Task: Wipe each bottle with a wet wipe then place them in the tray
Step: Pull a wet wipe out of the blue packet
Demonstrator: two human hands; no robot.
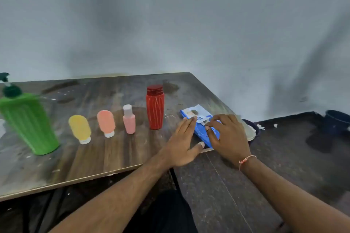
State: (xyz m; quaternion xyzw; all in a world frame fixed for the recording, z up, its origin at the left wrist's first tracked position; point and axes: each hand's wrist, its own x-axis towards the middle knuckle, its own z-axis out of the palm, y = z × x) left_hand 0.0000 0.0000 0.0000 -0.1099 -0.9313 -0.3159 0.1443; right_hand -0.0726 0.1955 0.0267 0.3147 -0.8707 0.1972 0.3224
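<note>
Under both hands, the wipes pack (200,125): left hand (182,143) flat steadying it, right hand (226,136) pinching its flap. Left of them, five bottles (155,108) unwiped; no tray visible.

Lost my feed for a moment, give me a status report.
Left hand flat, steadying the blue wipe pack; right hand pinching at its flap. Five bottles unwiped, from green pump bottle to red bottle. No tray visible. Nothing in the way.
</note>
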